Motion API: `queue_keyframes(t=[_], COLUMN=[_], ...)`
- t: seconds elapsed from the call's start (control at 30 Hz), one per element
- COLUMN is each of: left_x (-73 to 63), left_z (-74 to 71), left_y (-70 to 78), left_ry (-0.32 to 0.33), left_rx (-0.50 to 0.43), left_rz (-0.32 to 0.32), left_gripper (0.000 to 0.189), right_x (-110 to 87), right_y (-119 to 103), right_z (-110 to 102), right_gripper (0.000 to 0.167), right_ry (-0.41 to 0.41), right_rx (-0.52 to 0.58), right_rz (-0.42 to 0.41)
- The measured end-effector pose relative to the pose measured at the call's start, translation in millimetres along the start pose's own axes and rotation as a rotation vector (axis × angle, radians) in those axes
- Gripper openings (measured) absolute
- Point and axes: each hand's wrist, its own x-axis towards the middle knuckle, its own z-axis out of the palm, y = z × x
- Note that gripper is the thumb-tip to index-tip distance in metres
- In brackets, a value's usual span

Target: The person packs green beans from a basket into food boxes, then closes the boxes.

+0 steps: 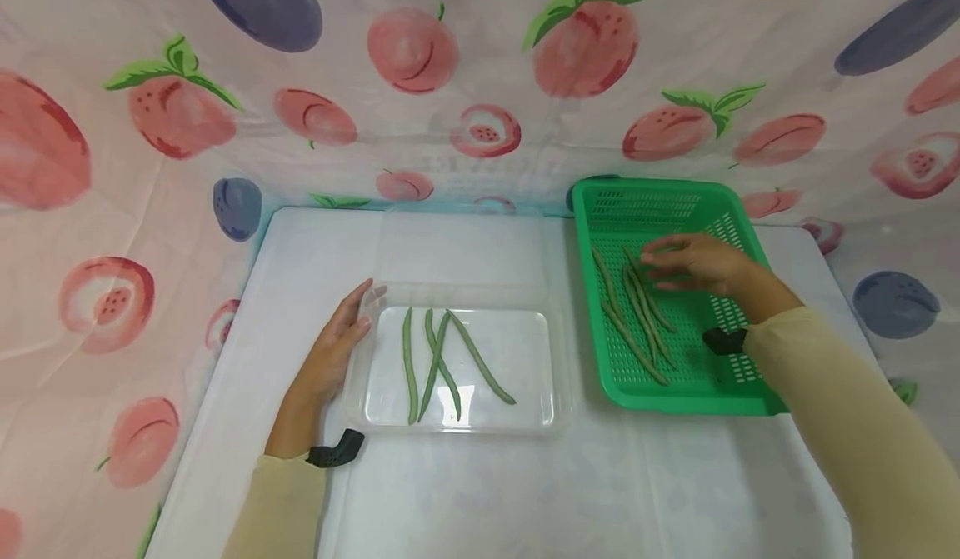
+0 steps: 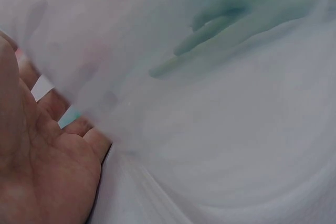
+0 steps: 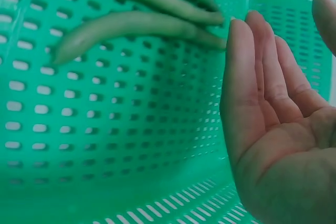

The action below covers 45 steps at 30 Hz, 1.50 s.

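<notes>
Several green beans [image 1: 482,361] lie in a clear plastic box [image 1: 465,429], two of them crossed. My left hand [image 1: 330,357] rests against the box's left side; in the left wrist view its palm [image 2: 55,169] is beside the see-through wall, fingers partly hidden. To the right stands a green perforated basket [image 1: 682,402] with more green beans [image 1: 641,313] on its left half. My right hand [image 1: 701,266] is inside the basket, just over the beans' far ends. Seen from the right wrist, its fingers are fairly straight and hold nothing, near the tip of a bean [image 3: 131,27].
Both containers stand on a white-covered table [image 1: 487,492]. A fruit-print cloth [image 1: 420,151] hangs behind the table and along its sides. The basket's raised walls surround the right hand.
</notes>
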Motion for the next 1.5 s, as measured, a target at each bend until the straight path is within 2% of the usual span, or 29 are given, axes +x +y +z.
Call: queue_keyframes(t=[0.13,0.4,0.83,1.17,1.5], left_x=[0.5,-0.2,1.0,-1.4,-1.0], left_z=[-0.1,0.9,1.4,0.2,1.9], left_y=[-0.1,0.0,1.3,1.4,3.6], left_ry=[-0.003,0.000,-0.002,0.003,0.009], left_rx=[-0.005,0.011,0.019,0.041,0.054], left_rz=[0.002,0.002,-0.002,0.005,-0.017], left_gripper=[0.058,0.058,0.057,0.058,0.057], right_x=[4.5,11.0,25.1,29.2,24.1], right_y=[2.9,8.9,21.3,21.4,15.8], right_z=[2.2,2.3,0.6,10.2,16.3], right_gripper=[0.073,0.080,0.070,0.073,0.060], right_ry=[0.027,0.018,0.065,0.103,0.138], right_rx=[-0.032,-0.068,-0.104,-0.150,-0.332], right_rz=[0.018,0.031,0.054,0.085,0.055])
